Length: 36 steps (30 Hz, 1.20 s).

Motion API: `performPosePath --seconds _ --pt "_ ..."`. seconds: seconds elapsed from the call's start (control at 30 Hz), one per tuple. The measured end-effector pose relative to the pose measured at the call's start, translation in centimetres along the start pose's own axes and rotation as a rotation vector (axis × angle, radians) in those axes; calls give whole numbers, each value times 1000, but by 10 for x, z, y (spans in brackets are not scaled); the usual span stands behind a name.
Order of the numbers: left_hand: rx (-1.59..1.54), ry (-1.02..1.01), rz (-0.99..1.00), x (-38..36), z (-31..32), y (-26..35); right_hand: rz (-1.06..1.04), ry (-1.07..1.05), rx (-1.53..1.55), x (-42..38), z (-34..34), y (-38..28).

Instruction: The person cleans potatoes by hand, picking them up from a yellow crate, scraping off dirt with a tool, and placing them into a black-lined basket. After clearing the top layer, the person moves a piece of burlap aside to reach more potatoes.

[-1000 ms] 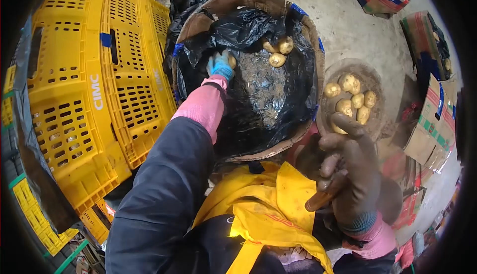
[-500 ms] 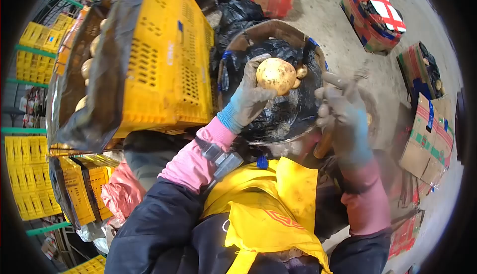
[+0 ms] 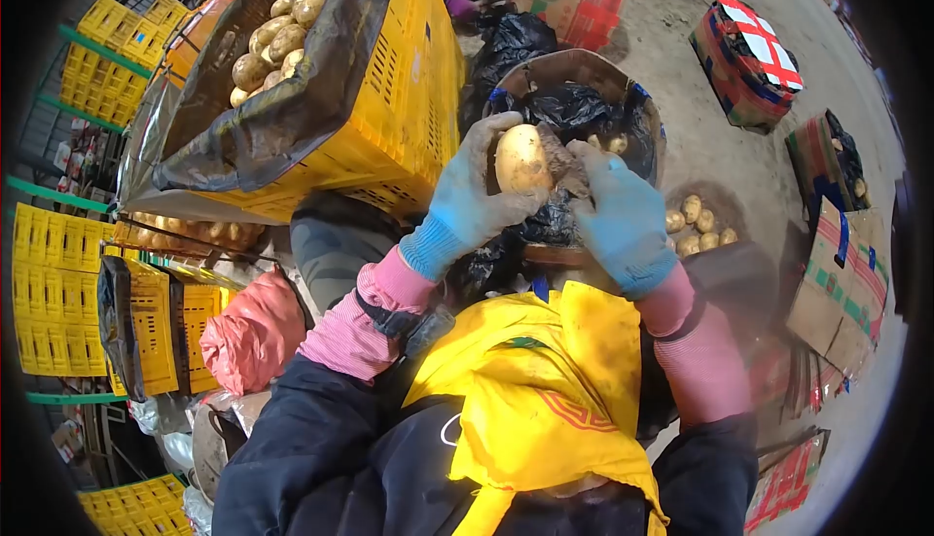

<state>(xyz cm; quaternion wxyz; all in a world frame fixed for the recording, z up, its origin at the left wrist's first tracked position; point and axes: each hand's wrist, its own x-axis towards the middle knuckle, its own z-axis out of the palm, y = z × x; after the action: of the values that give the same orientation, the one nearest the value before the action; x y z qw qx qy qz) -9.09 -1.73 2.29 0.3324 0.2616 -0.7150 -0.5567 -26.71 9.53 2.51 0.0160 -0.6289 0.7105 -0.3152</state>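
My left hand (image 3: 475,186), in a blue knit glove with a dirty grey palm, is closed around a large pale potato (image 3: 522,159). From the other side my right hand (image 3: 623,213), gloved alike, presses a dirt-caked brown piece that looks like a rag (image 3: 561,160) against the potato; its fingers are bent around that piece. Beneath both hands stands a round tub (image 3: 647,152) lined with black plastic (image 3: 569,108), with a few small potatoes (image 3: 613,143) inside.
A yellow crate (image 3: 404,98) with a dark liner, heaped with potatoes (image 3: 282,35), stands at the left. Several potatoes (image 3: 702,225) lie in a container right of the tub. Taped cartons (image 3: 749,64) sit on the floor at the right. A pink sack (image 3: 255,332) lies at lower left.
My right hand has come in from the right and now meets the potato in my left hand with the brown piece. The view has shifted, showing more of the heaped crate.
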Motion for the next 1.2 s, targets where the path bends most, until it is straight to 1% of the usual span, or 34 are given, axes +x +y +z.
performPosePath --seconds 0.03,0.1,0.13,0.23,0.3,0.33,0.37,0.47,0.57,0.6,0.67,0.7,0.8,0.83,0.9,0.93,1.0,1.03,1.1,1.13,1.2 --pt "19 5 -20 -2 -1 -1 -12 -8 -30 0 2 -4" --pt "59 13 -61 -3 -4 -5 66 -250 -130 5 -8 -20" --pt "-54 7 -81 -3 -5 -9 106 -371 -178 7 -11 -23" --pt "-407 -19 -137 -2 -8 -16 33 -106 119 9 0 7" --pt "-670 -44 -177 0 -7 -11 93 -72 26 15 -1 18" --pt "-664 -53 -168 2 -7 -13 125 -58 -21 17 -2 20" --pt "-660 -63 -160 3 -5 -16 158 -122 -26 18 -3 19" --pt "-586 -39 -132 7 -4 -23 50 -61 -8 11 14 21" --pt "-545 7 -128 5 -5 -26 -110 -213 -208 2 11 2" --pt "-541 22 -128 6 -7 -26 -179 -175 -134 5 11 2" --pt "-495 11 -14 8 -13 -37 -316 -97 12 10 8 2" --pt "-475 8 44 8 -15 -38 -197 -83 267 20 5 5" --pt "-391 27 206 5 -8 -34 637 -432 1416 32 -14 -5" --pt "-305 24 251 5 -6 -34 607 -494 1516 29 -10 1" --pt "-131 19 337 4 -4 -35 538 -332 1485 26 -2 -7" --pt "-126 -20 335 4 -5 -33 503 -253 1469 25 1 -11" --pt "-116 -96 328 1 -8 -26 509 -206 1379 23 -1 -13" --pt "-220 -92 196 -2 -6 -21 510 -183 1332 22 -2 -14" --pt "-426 -83 -72 -11 -1 -11 447 -105 1379 20 4 -17" --pt "-382 -75 -44 -12 -2 -13 415 -64 1401 20 7 -18" --pt "-297 -59 12 -10 -4 -22 398 -54 1314 20 4 -19"
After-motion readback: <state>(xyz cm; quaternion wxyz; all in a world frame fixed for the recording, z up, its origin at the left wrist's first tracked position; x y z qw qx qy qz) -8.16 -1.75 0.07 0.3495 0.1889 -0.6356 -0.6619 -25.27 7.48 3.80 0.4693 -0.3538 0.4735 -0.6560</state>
